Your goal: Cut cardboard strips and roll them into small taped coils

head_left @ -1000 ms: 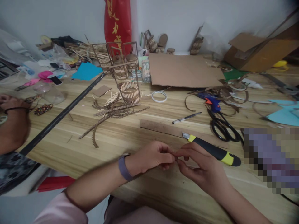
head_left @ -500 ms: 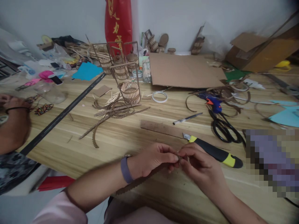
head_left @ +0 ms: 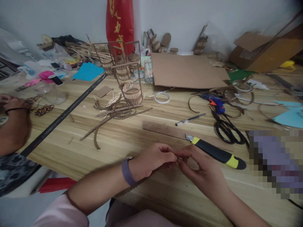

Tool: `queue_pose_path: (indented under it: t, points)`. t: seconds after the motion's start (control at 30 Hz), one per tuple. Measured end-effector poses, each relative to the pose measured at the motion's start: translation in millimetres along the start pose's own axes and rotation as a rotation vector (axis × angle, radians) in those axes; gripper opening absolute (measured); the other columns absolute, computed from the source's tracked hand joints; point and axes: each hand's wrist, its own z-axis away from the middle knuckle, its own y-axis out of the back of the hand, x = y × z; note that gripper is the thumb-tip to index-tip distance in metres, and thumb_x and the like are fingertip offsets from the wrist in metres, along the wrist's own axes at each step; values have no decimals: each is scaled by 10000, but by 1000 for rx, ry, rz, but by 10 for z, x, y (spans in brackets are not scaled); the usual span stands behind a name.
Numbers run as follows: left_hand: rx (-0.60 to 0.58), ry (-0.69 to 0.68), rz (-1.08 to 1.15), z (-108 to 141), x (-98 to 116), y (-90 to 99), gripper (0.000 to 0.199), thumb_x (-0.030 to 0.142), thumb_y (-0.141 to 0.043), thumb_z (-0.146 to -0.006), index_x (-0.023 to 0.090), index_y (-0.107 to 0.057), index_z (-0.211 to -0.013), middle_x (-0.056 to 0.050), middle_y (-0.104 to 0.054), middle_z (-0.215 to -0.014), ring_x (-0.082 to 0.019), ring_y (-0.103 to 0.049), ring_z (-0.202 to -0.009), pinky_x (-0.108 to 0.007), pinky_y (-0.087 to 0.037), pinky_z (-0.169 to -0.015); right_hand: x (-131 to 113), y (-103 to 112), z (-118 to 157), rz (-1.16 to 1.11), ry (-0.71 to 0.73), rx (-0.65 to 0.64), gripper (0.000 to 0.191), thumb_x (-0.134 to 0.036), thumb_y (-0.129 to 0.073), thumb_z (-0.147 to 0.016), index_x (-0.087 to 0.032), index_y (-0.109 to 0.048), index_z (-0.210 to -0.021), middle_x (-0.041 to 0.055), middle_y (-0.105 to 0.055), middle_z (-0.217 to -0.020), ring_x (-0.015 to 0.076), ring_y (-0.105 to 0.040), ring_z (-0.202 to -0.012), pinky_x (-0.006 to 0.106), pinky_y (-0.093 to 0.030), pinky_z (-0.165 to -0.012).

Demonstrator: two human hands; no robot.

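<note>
My left hand (head_left: 155, 160) is closed in a pinch on a brown corrugated cardboard strip (head_left: 132, 189), whose ridged edge shows beneath my left forearm. The fingertips of my right hand (head_left: 201, 165) pinch at the strip's end, touching my left fingertips. Most of the strip between the hands is hidden. Just beyond my right hand lies a yellow and black utility knife (head_left: 214, 153), blade out, partly over a flat cardboard piece (head_left: 163, 130). A pen (head_left: 190, 119) is farther off, with black-handled scissors (head_left: 228, 130) to its right.
Ridged cardboard strips (head_left: 115, 110) lie in front of a small stick bucket (head_left: 132, 93). Behind are similar buckets, a tape roll (head_left: 162, 97) and a large cardboard sheet (head_left: 187, 71). A blue glue gun (head_left: 217, 104) lies right. Another person's arm (head_left: 16, 126) rests at left.
Both hands have shifted slightly left, still pinching together. Less of the strip shows between the fingertips. The things on the table have not moved.
</note>
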Motion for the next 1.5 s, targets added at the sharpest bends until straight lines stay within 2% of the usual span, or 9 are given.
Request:
queue_pose_path:
  t: [0.13,0.23,0.43,0.6,0.7,0.83,0.93,1.13,1.5]
  points:
    - [3,-10,-77,15,15,8,129,264,-638,-632,143,-599,-658,29,-544,-582,-86,-462,-539,-241,-350,-556,4,17,-10,15,38,-18,230,-99,-579,-831,-239,-687,-978,2,-643,-732,129,-635,-639,224,-519,-568]
    - [-49,-15,-46,25,33,16,171,293,-679,-635,138,-615,-672,23,-563,-595,-88,-477,-542,-242,-359,-550,5,39,-19,-26,33,4,219,-92,-598,-812,-249,-686,-937,-18,-620,-691,116,-614,-604,210,-508,-559]
    - [-173,-26,98,25,44,11,211,307,-735,-646,120,-666,-713,10,-601,-622,-80,-492,-531,-238,-372,-547,-5,23,10,-217,-68,66,154,-109,-609,-813,-252,-660,-840,-18,-625,-697,121,-611,-607,213,-502,-546]
    - [-198,-23,179,12,30,-4,216,306,-755,-631,113,-678,-692,-5,-623,-654,-80,-497,-534,-241,-379,-547,24,-43,82,-347,-174,73,93,-158,-609,-846,-241,-650,-852,2,-619,-728,143,-619,-619,266,-527,-573]
    - [-176,-23,190,1,15,-3,192,295,-741,-623,124,-672,-677,10,-601,-622,-83,-492,-536,-238,-374,-538,51,-60,95,-334,-180,60,75,-192,-608,-861,-242,-660,-879,10,-617,-736,151,-613,-625,286,-528,-582]
    - [-106,5,144,-9,3,10,183,287,-718,-597,135,-650,-674,14,-595,-611,-93,-501,-538,-245,-387,-539,49,-32,42,-217,-104,46,115,-168,-611,-849,-252,-672,-896,-8,-603,-688,140,-599,-604,261,-502,-552]
    - [-53,24,66,-1,13,15,171,283,-692,-597,140,-620,-657,23,-573,-582,-92,-492,-530,-248,-388,-547,22,-2,0,-93,-40,26,130,-145,-607,-822,-244,-677,-871,-8,-604,-665,140,-592,-598,253,-491,-542]
    - [3,10,-144,43,60,9,134,264,-648,-648,139,-608,-678,40,-550,-604,-73,-467,-519,-232,-356,-537,-10,21,-5,32,62,-15,214,-107,-589,-812,-245,-672,-954,11,-628,-761,143,-618,-662,243,-507,-565]
    - [-212,49,117,4,58,35,218,318,-746,-623,129,-651,-678,24,-575,-587,-77,-482,-514,-232,-356,-531,4,23,34,-221,-157,28,58,-188,-629,-807,-230,-668,-798,3,-598,-680,134,-574,-593,243,-488,-528]
